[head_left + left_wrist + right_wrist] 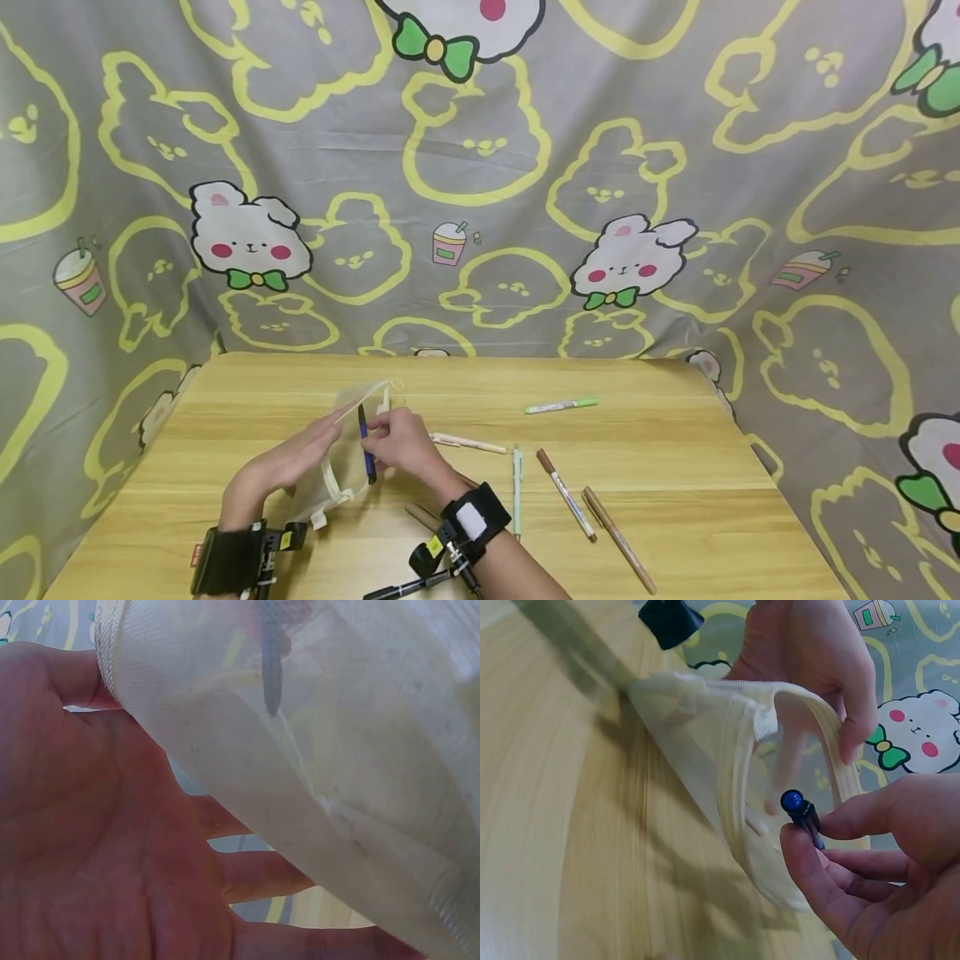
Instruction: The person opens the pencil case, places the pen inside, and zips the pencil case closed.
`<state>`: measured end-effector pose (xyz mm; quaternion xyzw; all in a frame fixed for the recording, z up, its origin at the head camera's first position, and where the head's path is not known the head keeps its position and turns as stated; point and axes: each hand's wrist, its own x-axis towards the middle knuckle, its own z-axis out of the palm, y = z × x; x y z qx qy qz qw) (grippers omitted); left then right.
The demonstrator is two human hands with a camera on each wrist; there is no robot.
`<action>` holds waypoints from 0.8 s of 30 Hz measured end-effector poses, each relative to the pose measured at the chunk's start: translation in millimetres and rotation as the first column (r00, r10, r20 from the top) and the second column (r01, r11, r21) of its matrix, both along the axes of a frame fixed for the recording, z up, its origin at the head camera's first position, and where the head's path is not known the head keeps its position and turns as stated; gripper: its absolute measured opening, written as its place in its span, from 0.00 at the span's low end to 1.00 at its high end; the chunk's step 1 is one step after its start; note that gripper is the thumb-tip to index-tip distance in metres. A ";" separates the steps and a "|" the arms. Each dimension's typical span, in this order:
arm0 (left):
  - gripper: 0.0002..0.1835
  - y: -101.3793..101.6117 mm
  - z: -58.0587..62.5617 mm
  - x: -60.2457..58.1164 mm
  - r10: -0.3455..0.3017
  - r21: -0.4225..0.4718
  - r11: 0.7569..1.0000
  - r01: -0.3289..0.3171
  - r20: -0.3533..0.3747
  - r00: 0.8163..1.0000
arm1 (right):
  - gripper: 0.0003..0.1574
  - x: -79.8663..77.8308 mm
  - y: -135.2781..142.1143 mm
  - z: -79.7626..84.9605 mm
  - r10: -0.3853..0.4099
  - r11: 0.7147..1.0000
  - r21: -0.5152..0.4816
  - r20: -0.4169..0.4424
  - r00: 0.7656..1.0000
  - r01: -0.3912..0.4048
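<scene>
At the left of the table, my left hand [303, 454] holds a translucent whitish mesh pouch [343, 467] tilted up, its zipped mouth gaping. Beyond the pouch's mesh [217, 742] in the left wrist view, several left fingers [262, 875] stretch out behind it. Between thumb and fingertips, my right hand [405, 442] pinches a dark blue pen [367, 454] at the pouch's mouth. The right wrist view shows the pen's round blue end [793, 800] in front of the opening. Through the mesh, the pen's tapered lower part [271, 682] appears in the left wrist view.
Right of the hands lie a green marker [561, 406], a white pen [472, 444], a mint pen [517, 492], a brown-and-white marker [566, 496] and a brown pen [618, 540]. A black pen [405, 589] lies near the front. Another brown pen [422, 517] is partly covered by the right wrist.
</scene>
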<state>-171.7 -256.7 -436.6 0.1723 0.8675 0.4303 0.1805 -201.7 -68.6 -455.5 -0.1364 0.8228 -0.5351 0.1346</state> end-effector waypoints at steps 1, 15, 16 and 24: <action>0.29 -0.1 0.1 0.2 0.005 0.004 1.000 -0.005 0.013 1.000 | 0.20 0.1 -2.6 -0.7 -0.004 1.000 -0.012 0.004 1.000 0.004; 0.30 0.4 -3.3 -1.1 0.043 -0.010 0.999 -0.043 0.037 0.998 | 0.19 4.2 -4.8 -2.7 0.057 0.997 -0.051 0.045 0.997 -0.055; 0.31 0.3 -3.3 -1.3 0.044 -0.012 0.999 -0.044 0.037 0.998 | 0.18 4.0 -2.0 -1.7 0.060 0.998 -0.034 0.020 0.998 -0.059; 0.29 2.3 -0.7 -0.2 0.037 -0.017 0.999 -0.036 0.022 0.999 | 0.14 7.6 26.3 6.7 0.134 0.991 0.047 -0.136 0.982 -0.129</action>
